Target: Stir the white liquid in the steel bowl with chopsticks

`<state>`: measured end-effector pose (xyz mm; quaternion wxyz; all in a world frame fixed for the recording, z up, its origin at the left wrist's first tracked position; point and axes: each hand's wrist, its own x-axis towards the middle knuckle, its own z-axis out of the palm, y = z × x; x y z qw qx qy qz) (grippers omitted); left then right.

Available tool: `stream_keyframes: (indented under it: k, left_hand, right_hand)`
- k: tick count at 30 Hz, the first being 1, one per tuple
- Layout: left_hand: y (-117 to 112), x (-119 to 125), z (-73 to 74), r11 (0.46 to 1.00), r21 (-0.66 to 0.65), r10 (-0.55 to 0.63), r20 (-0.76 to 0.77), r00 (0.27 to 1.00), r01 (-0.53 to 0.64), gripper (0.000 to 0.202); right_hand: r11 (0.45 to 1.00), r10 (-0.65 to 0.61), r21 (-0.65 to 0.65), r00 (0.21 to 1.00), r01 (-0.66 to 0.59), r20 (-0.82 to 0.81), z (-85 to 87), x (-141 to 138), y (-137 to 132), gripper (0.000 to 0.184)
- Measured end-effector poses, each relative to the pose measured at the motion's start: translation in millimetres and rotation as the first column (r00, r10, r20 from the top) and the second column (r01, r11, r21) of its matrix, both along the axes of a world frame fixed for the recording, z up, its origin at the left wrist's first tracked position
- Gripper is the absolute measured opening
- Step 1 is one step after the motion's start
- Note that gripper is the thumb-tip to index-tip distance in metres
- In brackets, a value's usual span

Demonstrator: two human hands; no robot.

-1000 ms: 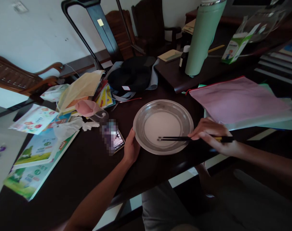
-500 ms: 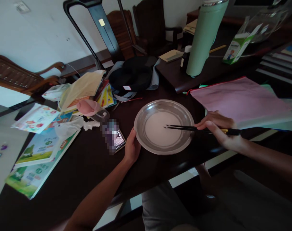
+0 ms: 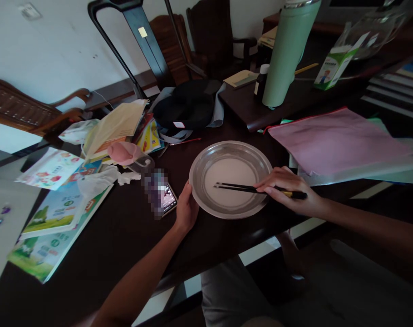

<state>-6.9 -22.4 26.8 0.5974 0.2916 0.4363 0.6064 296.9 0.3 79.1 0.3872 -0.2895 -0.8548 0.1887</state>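
My right hand (image 3: 284, 187) is gripping slim black chopsticks (image 3: 240, 186), and their tips are pointing left over the milky-white contents (image 3: 228, 172) of a round, silver metal bowl (image 3: 235, 212). The bowl is sitting mid-scene on the dark wooden table (image 3: 100, 254). My left hand (image 3: 187, 209) is bracing its left rim; I cannot tell how far the hidden fingers are curling. Far right, a tall pale-green cylindrical flask (image 3: 288, 59) is standing beside a small dark white-capped bottle (image 3: 261, 82).
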Motion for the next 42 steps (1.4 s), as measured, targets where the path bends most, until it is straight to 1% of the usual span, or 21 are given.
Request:
stream_keyframes:
  k: [4,7,10,12,14,16,19,21,24,29,32,34,36,38,40,42]
  left_hand:
    - [0,1,0.0,1.0,-0.002,-0.002,0.002,1.0,0.002,0.033]
    - [0,1,0.5,1.0,-0.003,0.001,0.003,1.0,-0.001,0.033]
    - [0,1,0.7,1.0,0.0,-0.004,0.006,1.0,0.004,0.034]
    - [0,0,0.3,1.0,-0.004,-0.004,0.006,1.0,0.004,0.033]
    - [0,0,-0.5,1.0,-0.008,-0.001,0.003,1.0,0.002,0.032]
    - [0,-1,-1.3,1.0,-0.009,-0.001,0.001,1.0,0.001,0.033]
    - [0,-1,-1.6,1.0,-0.006,0.006,-0.005,1.0,-0.006,0.034]
    - [0,-1,-1.4,1.0,-0.005,0.008,-0.013,1.0,-0.008,0.034]
    - [0,-1,-1.2,1.0,-0.012,0.005,-0.01,1.0,-0.005,0.034]
    - [0,-1,-1.2,1.0,-0.013,0.002,-0.003,1.0,-0.002,0.038]
    - [0,0,-0.8,1.0,-0.015,0.007,-0.002,1.0,-0.007,0.037]
    - [0,0,-0.7,1.0,-0.017,0.008,0.003,1.0,-0.008,0.037]
    - [0,0,-1.0,1.0,-0.018,0.01,0.014,1.0,-0.009,0.038]
    - [0,0,-1.6,1.0,-0.022,0.013,0.029,1.0,-0.012,0.038]
    - [0,-1,-2.3,1.0,-0.025,0.013,0.038,0.999,-0.012,0.038]
    - [0,-1,-2.4,1.0,-0.022,0.012,0.035,0.999,-0.011,0.036]
  right_hand:
    - [0.997,-0.072,0.017,0.997,0.072,0.007,2.0,4,4,0.018]
    - [0.992,-0.119,0.02,0.991,0.121,-0.063,7.1,13,3,0.024]
    - [0.99,-0.138,-0.024,0.979,0.136,-0.153,12.6,21,-2,0.034]
    - [0.994,-0.104,-0.048,0.977,0.096,-0.187,15.3,23,-5,0.037]
    - [0.998,-0.041,-0.047,0.98,0.033,-0.196,16.2,22,-7,0.037]
    - [0.999,0.011,-0.04,0.987,-0.017,-0.162,14.7,19,-8,0.036]
    - [0.999,0.047,-0.022,0.996,-0.049,-0.07,8.4,11,-7,0.027]
    - [0.999,0.043,0.002,0.998,-0.043,-0.041,3.6,6,-4,0.02]
    - [1.0,0.013,0.021,1.0,-0.012,-0.015,-0.2,0,0,0.016]
    - [0.997,-0.046,0.06,0.999,0.044,0.026,4.4,4,4,0.014]
    - [0.992,-0.085,0.091,0.996,0.086,-0.017,8.8,13,3,0.019]
    - [0.991,-0.095,0.083,0.993,0.101,-0.068,11.4,18,1,0.026]
    - [0.996,-0.077,0.045,0.99,0.083,-0.122,13.8,22,-2,0.032]
    - [1.0,-0.028,0.009,0.987,0.03,-0.158,15.3,24,-5,0.035]
    - [1.0,0.027,0.0,0.988,-0.027,-0.155,15.6,23,-6,0.035]
    - [0.998,0.059,0.012,0.992,-0.058,-0.108,14.0,19,-7,0.032]
